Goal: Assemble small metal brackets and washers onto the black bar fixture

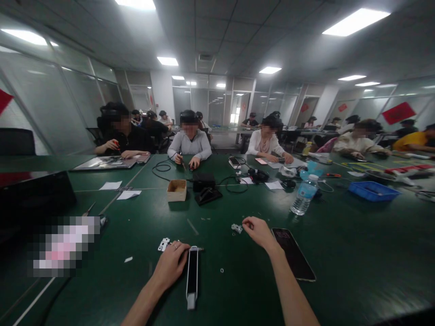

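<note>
My left hand (172,260) rests on the green table with its fingers curled under; a ring shows on one finger. Whatever lies beneath those fingers is hidden. Just beyond them is a white metal plate with holes (163,244). To the right, close against the hand, lies a long slim white-framed device (192,276) with a dark face and a grey end. My right hand (258,231) is closed, fingertips bent together beside several small silvery metal parts (237,228). Anything in its grip is too small to make out. A tiny white ring (222,270) lies between the hands.
A dark phone (294,253) lies beside my right forearm. Beyond are a water bottle (305,195), a blue tray (374,191), a small open box (176,191) and a black case (204,182) with cables. People sit across the table. A black screen (37,194) stands left.
</note>
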Demonstrator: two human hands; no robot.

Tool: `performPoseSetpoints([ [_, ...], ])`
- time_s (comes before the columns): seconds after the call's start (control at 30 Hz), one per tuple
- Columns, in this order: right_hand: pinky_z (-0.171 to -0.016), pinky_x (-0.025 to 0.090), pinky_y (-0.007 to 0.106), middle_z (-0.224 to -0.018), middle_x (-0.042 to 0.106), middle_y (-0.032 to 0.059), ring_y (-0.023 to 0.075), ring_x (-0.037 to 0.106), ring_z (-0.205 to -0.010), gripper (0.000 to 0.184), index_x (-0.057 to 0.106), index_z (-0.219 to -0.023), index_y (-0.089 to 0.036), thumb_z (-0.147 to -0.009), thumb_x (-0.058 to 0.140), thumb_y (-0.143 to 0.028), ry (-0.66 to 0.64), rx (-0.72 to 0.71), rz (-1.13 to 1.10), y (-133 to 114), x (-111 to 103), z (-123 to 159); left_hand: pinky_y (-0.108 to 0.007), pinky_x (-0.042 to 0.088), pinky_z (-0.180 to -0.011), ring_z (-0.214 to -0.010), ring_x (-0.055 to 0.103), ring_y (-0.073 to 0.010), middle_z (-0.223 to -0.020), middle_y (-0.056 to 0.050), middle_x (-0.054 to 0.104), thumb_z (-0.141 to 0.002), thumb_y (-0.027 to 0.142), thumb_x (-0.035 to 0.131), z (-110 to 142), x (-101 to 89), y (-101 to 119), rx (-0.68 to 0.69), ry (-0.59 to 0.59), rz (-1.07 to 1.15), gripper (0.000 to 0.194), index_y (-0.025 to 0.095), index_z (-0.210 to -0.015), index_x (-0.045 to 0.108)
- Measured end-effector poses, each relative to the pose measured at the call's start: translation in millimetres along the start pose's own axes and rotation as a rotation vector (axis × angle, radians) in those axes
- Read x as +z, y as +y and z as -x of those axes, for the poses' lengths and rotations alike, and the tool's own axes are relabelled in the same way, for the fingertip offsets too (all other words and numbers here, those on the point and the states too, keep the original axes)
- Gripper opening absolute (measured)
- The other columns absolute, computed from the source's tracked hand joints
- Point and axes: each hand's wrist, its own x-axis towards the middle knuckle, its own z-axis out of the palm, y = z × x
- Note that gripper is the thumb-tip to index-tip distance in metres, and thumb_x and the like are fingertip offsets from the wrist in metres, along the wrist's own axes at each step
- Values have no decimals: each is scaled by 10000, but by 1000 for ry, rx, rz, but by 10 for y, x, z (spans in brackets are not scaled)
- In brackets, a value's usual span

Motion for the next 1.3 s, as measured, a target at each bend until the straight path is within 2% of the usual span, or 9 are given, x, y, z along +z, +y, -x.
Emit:
performPoseSetpoints([
  [0.2,-628,416,247,-801,649,16,143,578,-686,168,708,-849,-216,-809,560,-284,-113,-27,-36,-155,87,22,-362,465,-750,-847,594,-229,-917,-86,659,-901,196,402,-51,51,62,2,0,-40,241,192,-976,630],
  [0.33,-713,422,293,-848,630,50,184,572,-791,208,679,-964,-194,-827,541,-267,-56,23,-2,-94,58,6,-359,460,-739,-842,588,-225,-929,-87,661,-900,180,399,-82,97,112,10,-5,-47,247,186,-982,632],
  [0.47,-807,413,325,-969,612,80,222,538,-943,248,663,-1009,-181,-777,594,-236,-21,47,22,-1,60,21,-350,458,-757,-855,586,-218,-949,-83,659,-910,187,395,-90,131,102,28,-2,-45,250,198,-1002,627],
  [0.67,-725,424,288,-846,627,37,189,558,-833,110,693,-797,-190,-752,628,-266,-45,26,-15,-58,200,19,-372,458,-776,-885,587,-235,-973,-94,656,-921,189,374,-84,143,79,54,-8,-92,266,187,-1031,615],
  [0.87,-724,431,279,-871,628,36,169,556,-802,164,647,-819,-185,-824,532,-302,87,19,-76,-20,15,-7,-415,428,-863,-998,573,-253,-1087,-86,649,-896,224,426,-4,44,43,42,47,-126,284,216,-1132,584],
  [1.0,-695,424,282,-823,625,45,169,546,-755,171,629,-796,-171,-807,516,-298,127,73,-69,75,-94,22,-402,431,-854,-1020,567,-264,-1091,-85,649,-866,259,451,29,-111,-75,-63,158,-202,305,224,-1138,587],
  [1.1,-606,412,251,-734,629,20,152,553,-669,105,628,-699,-179,-731,576,-265,21,112,-66,101,-83,63,-415,436,-835,-1049,547,-292,-1128,-112,620,-861,329,450,42,-229,-190,-228,206,-296,342,196,-1149,579],
  [1.2,-535,388,225,-657,637,1,134,562,-590,52,635,-638,-183,-667,622,-224,-136,145,-74,85,-46,107,-427,447,-810,-1058,539,-320,-1175,-149,576,-847,427,471,76,-303,-288,-390,156,-355,460,146,-1206,538],
  [1.3,-530,382,222,-635,644,1,136,574,-581,24,643,-639,-183,-651,631,-200,-245,161,-76,58,-34,136,-406,449,-812,-1033,555,-313,-1137,-148,586,-816,447,526,119,-329,-341,-444,75,-342,476,135,-1175,550],
])
